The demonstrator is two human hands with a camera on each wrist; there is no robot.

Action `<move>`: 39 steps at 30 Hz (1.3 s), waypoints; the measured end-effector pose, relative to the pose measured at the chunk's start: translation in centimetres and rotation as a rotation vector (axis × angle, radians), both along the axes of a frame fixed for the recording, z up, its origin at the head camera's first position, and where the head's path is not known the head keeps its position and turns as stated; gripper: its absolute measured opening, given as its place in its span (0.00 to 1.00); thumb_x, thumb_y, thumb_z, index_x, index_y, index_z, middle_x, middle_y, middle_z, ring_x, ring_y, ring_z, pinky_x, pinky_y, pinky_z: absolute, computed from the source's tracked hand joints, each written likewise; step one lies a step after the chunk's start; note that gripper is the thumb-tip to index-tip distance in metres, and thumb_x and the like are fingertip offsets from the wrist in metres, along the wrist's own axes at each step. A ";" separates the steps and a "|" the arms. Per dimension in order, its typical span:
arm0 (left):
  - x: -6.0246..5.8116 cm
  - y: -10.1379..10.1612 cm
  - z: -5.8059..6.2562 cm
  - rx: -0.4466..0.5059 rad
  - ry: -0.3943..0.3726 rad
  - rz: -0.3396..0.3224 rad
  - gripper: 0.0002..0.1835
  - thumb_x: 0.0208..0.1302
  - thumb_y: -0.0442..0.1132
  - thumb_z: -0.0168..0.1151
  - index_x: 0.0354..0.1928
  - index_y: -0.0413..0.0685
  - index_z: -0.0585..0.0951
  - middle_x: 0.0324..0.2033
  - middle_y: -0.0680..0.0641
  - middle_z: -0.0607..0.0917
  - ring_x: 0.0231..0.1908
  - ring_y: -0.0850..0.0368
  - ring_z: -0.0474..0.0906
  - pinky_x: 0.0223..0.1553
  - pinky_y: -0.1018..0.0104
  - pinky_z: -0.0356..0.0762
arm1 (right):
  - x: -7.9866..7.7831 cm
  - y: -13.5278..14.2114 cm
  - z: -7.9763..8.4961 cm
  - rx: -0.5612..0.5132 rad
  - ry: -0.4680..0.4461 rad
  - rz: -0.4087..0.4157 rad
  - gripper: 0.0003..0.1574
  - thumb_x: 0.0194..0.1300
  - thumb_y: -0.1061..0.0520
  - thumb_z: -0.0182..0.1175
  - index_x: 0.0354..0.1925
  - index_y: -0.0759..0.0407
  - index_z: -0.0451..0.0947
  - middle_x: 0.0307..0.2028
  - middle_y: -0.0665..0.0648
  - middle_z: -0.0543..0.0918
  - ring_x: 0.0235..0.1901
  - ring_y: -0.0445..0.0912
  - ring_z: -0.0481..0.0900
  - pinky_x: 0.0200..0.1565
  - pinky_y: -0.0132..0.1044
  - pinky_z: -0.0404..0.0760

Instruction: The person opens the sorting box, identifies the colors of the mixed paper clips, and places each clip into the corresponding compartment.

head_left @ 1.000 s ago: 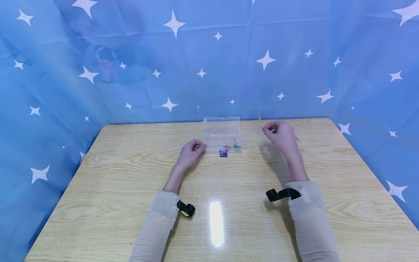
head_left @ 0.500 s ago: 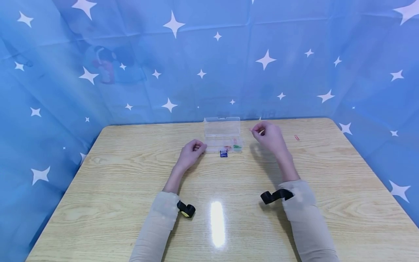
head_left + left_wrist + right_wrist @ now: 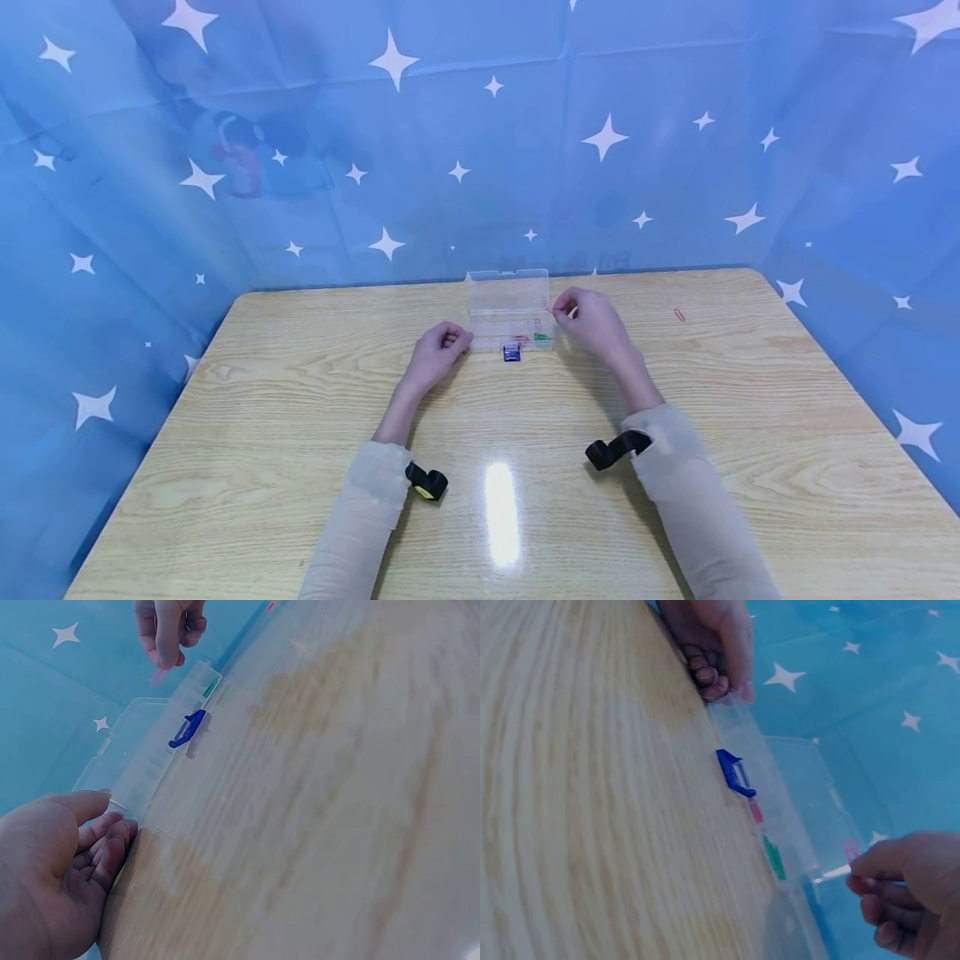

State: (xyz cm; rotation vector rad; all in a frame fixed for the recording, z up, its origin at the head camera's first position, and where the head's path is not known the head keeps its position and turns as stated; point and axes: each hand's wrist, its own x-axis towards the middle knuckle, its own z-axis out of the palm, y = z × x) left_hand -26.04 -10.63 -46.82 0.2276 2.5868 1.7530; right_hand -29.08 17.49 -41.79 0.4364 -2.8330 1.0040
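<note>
A clear plastic compartment box (image 3: 486,328) stands at the table's back with its lid (image 3: 508,291) raised. My left hand (image 3: 437,350) holds the box's left end, thumb at the wall and fingers curled against it. Over the box's right back corner, my right hand (image 3: 596,325) pinches a pinkish-red paper clip (image 3: 850,850) between thumb and forefinger. The clip points toward the box. Inside lie green clips (image 3: 774,856) at the front right, red clips (image 3: 520,338) beside them, and another red one behind. A blue latch (image 3: 512,353) hangs on the front wall.
One red paper clip (image 3: 679,314) lies alone on the wooden table (image 3: 300,400), right of the box. A blue star-patterned cloth (image 3: 450,125) hangs close behind the table's back edge. Black camera mounts (image 3: 618,450) sit on both sleeves.
My right hand has moved left from beside the loose red clip to the box's right back corner, carrying the paper clip. The left hand stays at the box's left end.
</note>
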 end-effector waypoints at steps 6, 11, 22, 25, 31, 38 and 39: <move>0.0 0.0 0.0 0.003 0.004 0.002 0.11 0.74 0.43 0.60 0.43 0.40 0.81 0.33 0.47 0.81 0.34 0.57 0.77 0.39 0.67 0.73 | -0.2 -0.8 -0.6 0.012 -0.010 -0.002 0.07 0.71 0.61 0.59 0.42 0.65 0.81 0.37 0.61 0.84 0.35 0.52 0.81 0.38 0.44 0.79; 0.0 0.0 -0.1 0.002 0.007 -0.003 0.12 0.75 0.43 0.60 0.44 0.40 0.81 0.33 0.47 0.81 0.34 0.57 0.77 0.40 0.67 0.73 | -0.2 -1.1 -0.8 0.017 -0.015 -0.011 0.06 0.71 0.62 0.59 0.41 0.64 0.81 0.35 0.60 0.84 0.31 0.51 0.79 0.35 0.43 0.77; -0.2 -0.1 -0.2 0.001 0.006 -0.003 0.12 0.75 0.43 0.60 0.44 0.40 0.81 0.34 0.46 0.82 0.35 0.55 0.78 0.41 0.66 0.74 | -0.2 -0.8 -1.1 0.037 -0.035 0.002 0.08 0.72 0.61 0.57 0.43 0.65 0.81 0.36 0.61 0.84 0.32 0.51 0.80 0.36 0.44 0.78; -0.2 -0.1 -0.3 0.000 0.007 -0.004 0.12 0.75 0.43 0.60 0.44 0.40 0.81 0.34 0.46 0.82 0.35 0.55 0.78 0.41 0.65 0.74 | 0.0 -0.7 -1.0 0.030 -0.049 0.004 0.09 0.72 0.61 0.57 0.43 0.65 0.81 0.37 0.61 0.84 0.33 0.52 0.80 0.37 0.45 0.78; -0.2 -0.1 -0.3 -0.009 0.008 -0.003 0.12 0.75 0.44 0.60 0.44 0.40 0.81 0.34 0.46 0.82 0.35 0.56 0.77 0.42 0.66 0.74 | 0.4 -0.3 -0.7 0.024 -0.034 0.002 0.08 0.72 0.61 0.58 0.44 0.65 0.81 0.38 0.62 0.84 0.36 0.53 0.81 0.38 0.46 0.79; -0.1 -0.1 -0.3 -0.007 0.001 0.002 0.12 0.75 0.44 0.60 0.44 0.41 0.81 0.34 0.46 0.82 0.35 0.55 0.78 0.40 0.66 0.74 | 0.9 0.7 -0.5 0.036 -0.030 -0.010 0.08 0.73 0.61 0.57 0.44 0.64 0.81 0.39 0.62 0.84 0.37 0.54 0.81 0.38 0.47 0.78; -0.1 -0.1 -0.3 -0.006 0.001 0.003 0.12 0.75 0.44 0.60 0.44 0.41 0.81 0.34 0.46 0.82 0.35 0.55 0.78 0.40 0.66 0.74 | 0.9 1.0 -0.5 0.036 -0.028 -0.013 0.08 0.73 0.61 0.57 0.44 0.64 0.81 0.39 0.62 0.84 0.37 0.54 0.81 0.38 0.47 0.78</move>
